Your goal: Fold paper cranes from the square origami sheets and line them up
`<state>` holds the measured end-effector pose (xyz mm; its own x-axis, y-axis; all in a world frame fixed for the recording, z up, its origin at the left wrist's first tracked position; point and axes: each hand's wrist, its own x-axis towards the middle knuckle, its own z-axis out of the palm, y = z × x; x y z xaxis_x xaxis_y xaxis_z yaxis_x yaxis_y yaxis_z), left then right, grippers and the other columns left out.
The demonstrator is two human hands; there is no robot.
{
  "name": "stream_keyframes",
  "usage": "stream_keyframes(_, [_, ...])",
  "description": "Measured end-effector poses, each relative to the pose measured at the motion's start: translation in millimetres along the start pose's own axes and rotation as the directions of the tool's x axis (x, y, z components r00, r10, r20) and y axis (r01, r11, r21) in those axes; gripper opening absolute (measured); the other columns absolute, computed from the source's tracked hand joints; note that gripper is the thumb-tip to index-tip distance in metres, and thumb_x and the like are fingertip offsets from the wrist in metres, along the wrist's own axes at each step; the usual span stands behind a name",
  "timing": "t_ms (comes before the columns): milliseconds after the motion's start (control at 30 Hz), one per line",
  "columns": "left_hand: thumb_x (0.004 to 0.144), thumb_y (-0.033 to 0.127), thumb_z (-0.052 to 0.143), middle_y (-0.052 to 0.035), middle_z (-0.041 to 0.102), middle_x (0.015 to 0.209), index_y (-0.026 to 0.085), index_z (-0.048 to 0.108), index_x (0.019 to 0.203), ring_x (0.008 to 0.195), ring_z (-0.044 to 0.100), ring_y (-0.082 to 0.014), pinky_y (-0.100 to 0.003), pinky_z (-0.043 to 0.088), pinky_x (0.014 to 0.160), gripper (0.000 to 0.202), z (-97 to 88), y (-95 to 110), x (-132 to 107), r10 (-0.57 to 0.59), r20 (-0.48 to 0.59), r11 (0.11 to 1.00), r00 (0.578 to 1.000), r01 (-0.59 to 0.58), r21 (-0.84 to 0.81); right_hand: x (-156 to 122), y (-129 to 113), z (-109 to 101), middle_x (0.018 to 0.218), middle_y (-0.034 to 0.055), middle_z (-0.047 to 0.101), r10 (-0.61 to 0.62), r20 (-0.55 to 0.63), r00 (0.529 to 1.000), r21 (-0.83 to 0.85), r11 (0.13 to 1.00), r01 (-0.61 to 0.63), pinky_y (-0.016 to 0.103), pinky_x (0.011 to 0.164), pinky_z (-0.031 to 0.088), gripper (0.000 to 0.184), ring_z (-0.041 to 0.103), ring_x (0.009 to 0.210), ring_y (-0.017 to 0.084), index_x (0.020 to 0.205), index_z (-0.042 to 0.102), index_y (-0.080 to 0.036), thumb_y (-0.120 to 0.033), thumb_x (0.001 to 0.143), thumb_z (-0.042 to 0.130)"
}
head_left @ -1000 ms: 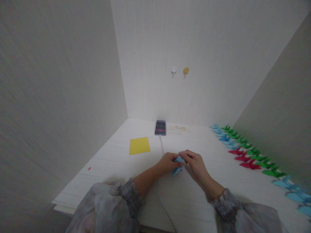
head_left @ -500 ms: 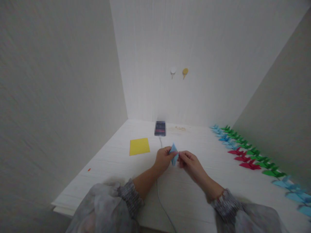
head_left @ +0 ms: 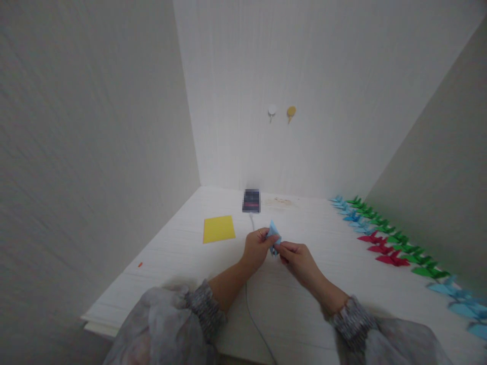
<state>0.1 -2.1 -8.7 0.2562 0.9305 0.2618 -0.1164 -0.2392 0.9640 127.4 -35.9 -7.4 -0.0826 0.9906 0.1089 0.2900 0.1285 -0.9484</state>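
At one table [head_left: 297,319], left hand [head_left: 254,249] and right hand [head_left: 300,258] pinching one blue paper [head_left: 273,230], three red paper cranes [head_left: 391,259]

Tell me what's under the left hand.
A cable passes beneath the left hand, visible on its far and near sides. The stretch between is covered, as is anything else there.

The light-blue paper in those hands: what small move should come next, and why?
Probably a gentle press along its lower right edge with the right hand: that hand is already at that edge, while the left hand holds the light-blue paper with its thumb across the front. The folds themselves are too small to judge.
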Motion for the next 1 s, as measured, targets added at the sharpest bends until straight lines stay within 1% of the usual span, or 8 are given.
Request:
stream_keyframes(200, [0.065, 0.031, 0.054, 0.0038, 0.048, 0.052, 0.013, 0.053, 0.059, 0.05, 0.041, -0.0073, -0.019, 0.033, 0.05, 0.019, -0.1, -0.1, -0.1, -0.006, -0.043, 1.0, 0.999, 0.007, 0.016, 0.9, 1.6, 2.1, 0.039, -0.0058, 0.035, 0.016, -0.034, 0.999, -0.002, 1.0, -0.016, 0.02, 0.037, 0.019, 0.03, 0.027, 0.037, 0.006, 0.048, 0.052, -0.016, -0.038, 0.068, 0.051])
stream_keyframes(367, [0.066, 0.03, 0.053, 0.0029, 0.049, 0.052, 0.013, 0.053, 0.059, 0.049, 0.043, -0.0077, -0.019, 0.033, 0.048, 0.018, -0.5, -1.1, -0.3, -0.024, -0.062, 0.999, 0.998, 0.025, 0.022, 1.1, 2.2, 5.2, 0.037, -0.0059, 0.037, 0.06, -0.042, 0.997, 0.008, 0.998, -0.06, 0.02, 0.036, 0.018, 0.027, 0.027, 0.035, 0.006, 0.05, 0.055, -0.015, -0.038, 0.065, 0.053])
stream_keyframes(533, [0.067, 0.031, 0.051, 0.0007, 0.054, 0.054, 0.013, 0.054, 0.06, 0.05, 0.046, -0.0091, -0.02, 0.036, 0.049, 0.02, -1.5, 0.7, -1.1, -0.039, -0.057, 0.999, 0.998, 0.041, 0.023, 1.4, 2.7, 5.9, 0.036, -0.0049, 0.04, 0.087, 0.012, 0.996, 0.024, 0.996, -0.087, 0.02, 0.036, 0.019, 0.027, 0.03, 0.035, 0.006, 0.049, 0.055, -0.015, -0.037, 0.065, 0.054])
stream_keyframes(700, [0.067, 0.031, 0.052, -0.0005, 0.056, 0.055, 0.013, 0.056, 0.061, 0.05, 0.049, -0.0099, -0.021, 0.038, 0.049, 0.019, -0.4, 3.3, -1.8, -0.056, -0.091, 0.998, 0.994, 0.058, 0.018, 3.0, 2.9, 5.7, 0.038, -0.0045, 0.043, 0.128, 0.076, 0.989, 0.054, 0.99, -0.132, 0.019, 0.036, 0.02, 0.025, 0.032, 0.035, 0.005, 0.049, 0.054, -0.014, -0.034, 0.065, 0.055])
stream_keyframes(800, [0.065, 0.032, 0.054, -0.0006, 0.057, 0.055, 0.013, 0.056, 0.062, 0.05, 0.05, -0.0102, -0.021, 0.039, 0.048, 0.02, -0.7, 3.2, 0.4, -0.071, -0.128, 0.997, 0.989, 0.069, -0.014, 1.9, 3.4, 6.2, 0.038, -0.0047, 0.044, 0.138, 0.124, 0.983, 0.065, 0.987, -0.147, 0.019, 0.036, 0.02, 0.021, 0.032, 0.034, 0.005, 0.051, 0.055, -0.015, -0.031, 0.065, 0.054])
stream_keyframes(900, [0.064, 0.034, 0.055, -0.0014, 0.059, 0.058, 0.013, 0.057, 0.065, 0.052, 0.054, -0.0113, -0.022, 0.041, 0.051, 0.021, -3.4, 2.2, 4.5, -0.084, -0.207, 0.994, 0.975, 0.069, -0.081, -0.9, 5.0, 6.6, 0.041, -0.0042, 0.048, 0.15, 0.191, 0.97, 0.034, 0.987, -0.159, 0.018, 0.035, 0.02, 0.013, 0.033, 0.034, 0.005, 0.055, 0.059, -0.014, -0.025, 0.062, 0.055])
stream_keyframes(967, [0.063, 0.034, 0.056, -0.0015, 0.059, 0.058, 0.013, 0.057, 0.066, 0.053, 0.054, -0.0118, -0.022, 0.042, 0.051, 0.021, -5.5, 1.5, 6.5, -0.101, -0.231, 0.992, 0.968, 0.079, -0.103, -2.1, 5.6, 5.9, 0.042, -0.004, 0.048, 0.159, 0.201, 0.967, 0.021, 0.986, -0.166, 0.018, 0.035, 0.02, 0.012, 0.033, 0.034, 0.005, 0.055, 0.059, -0.013, -0.024, 0.062, 0.056])
stream_keyframes(1000, [0.063, 0.034, 0.056, -0.0015, 0.059, 0.058, 0.013, 0.057, 0.067, 0.052, 0.054, -0.0119, -0.022, 0.042, 0.051, 0.022, -6.2, 1.1, 6.9, -0.103, -0.227, 0.991, 0.968, 0.081, -0.105, -2.2, 5.5, 5.2, 0.041, -0.0041, 0.047, 0.158, 0.182, 0.97, 0.039, 0.985, -0.168, 0.018, 0.035, 0.02, 0.013, 0.033, 0.034, 0.005, 0.055, 0.058, -0.013, -0.024, 0.062, 0.056])
